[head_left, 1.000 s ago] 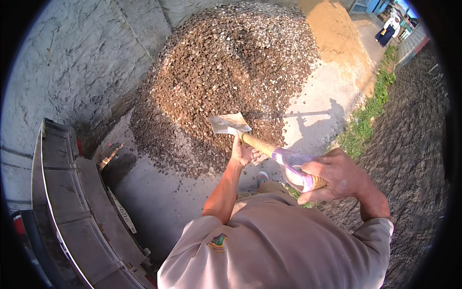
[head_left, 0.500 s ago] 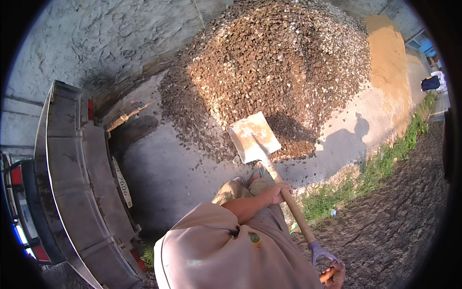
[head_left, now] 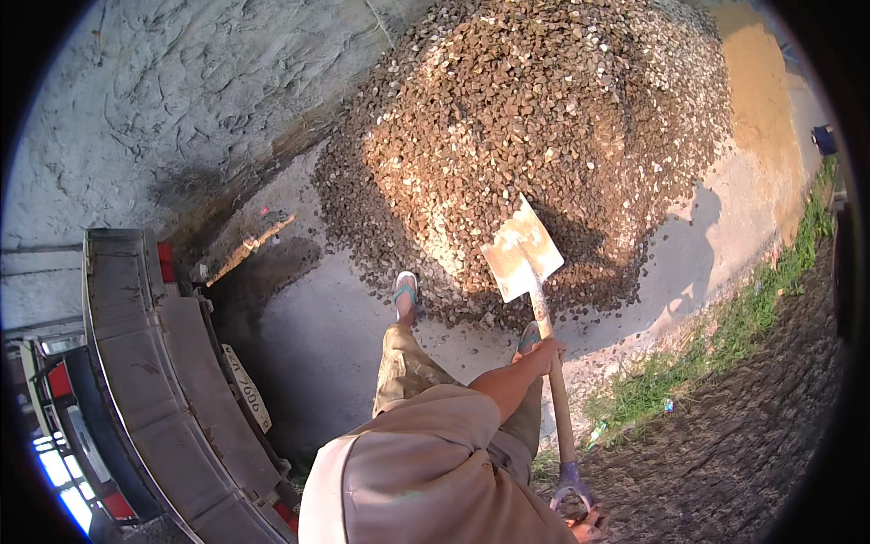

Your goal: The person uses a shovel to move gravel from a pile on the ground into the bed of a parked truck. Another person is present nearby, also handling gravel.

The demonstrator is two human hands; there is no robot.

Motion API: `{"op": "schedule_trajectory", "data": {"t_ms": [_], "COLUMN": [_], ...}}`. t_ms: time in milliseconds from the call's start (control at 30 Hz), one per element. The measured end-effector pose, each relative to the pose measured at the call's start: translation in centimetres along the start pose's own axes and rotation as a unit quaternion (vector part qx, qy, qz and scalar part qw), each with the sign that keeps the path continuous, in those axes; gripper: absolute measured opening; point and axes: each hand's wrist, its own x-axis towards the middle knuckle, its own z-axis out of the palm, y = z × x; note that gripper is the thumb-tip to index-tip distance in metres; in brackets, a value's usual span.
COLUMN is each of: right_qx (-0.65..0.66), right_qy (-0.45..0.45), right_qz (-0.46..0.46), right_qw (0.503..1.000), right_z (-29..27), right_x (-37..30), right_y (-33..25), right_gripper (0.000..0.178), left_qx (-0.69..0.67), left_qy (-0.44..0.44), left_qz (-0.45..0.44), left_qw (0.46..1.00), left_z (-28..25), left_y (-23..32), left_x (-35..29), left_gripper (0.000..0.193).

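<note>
A shovel [head_left: 561, 419] with a square pale blade, wooden shaft and purple-grey D-shaped handle slants across my right side. My left hand [head_left: 546, 355] wraps round its shaft below the blade. At the handle's grip, near the lower edge, my right hand [head_left: 587, 526] is closed and partly hidden by my shirt. The blade [head_left: 524, 252] is over the near slope of a large gravel pile [head_left: 544, 136]; no stones show on it. Whether its tip touches the gravel, I cannot tell.
A metal truck bed [head_left: 149, 335] stands at the left, near a rough grey wall [head_left: 217, 91]. Sand [head_left: 761, 100] lies at the far right. A grass strip [head_left: 725, 335] borders dark rough ground [head_left: 707, 471]. My sandalled left foot [head_left: 406, 292] stands beside the gravel.
My left foot has stepped out to the left, beside the gravel. The shovel blade has shifted right within the view and the shaft stands steeper. Both hands keep their hold.
</note>
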Motion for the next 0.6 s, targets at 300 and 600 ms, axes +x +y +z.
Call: {"op": "schedule_trajectory", "data": {"t_ms": [300,600], "right_qx": [0.011,0.069], "right_qy": [-0.003,-0.078], "right_qz": [0.071,-0.056], "right_qw": [0.997,0.993], "right_z": [3.5,10.4], "right_x": [-28.8,-43.3], "right_y": [-2.6,-5.6], "right_gripper": [0.02,0.022], "left_qx": [0.239,0.132], "left_qy": [0.2,0.164], "left_qz": [-0.192,-0.18], "left_qw": [0.931,0.961], "left_z": [0.4,3.5], "left_y": [17.2,38.8], "left_x": [-10.8,-17.2], "left_gripper": [0.011,0.015]}}
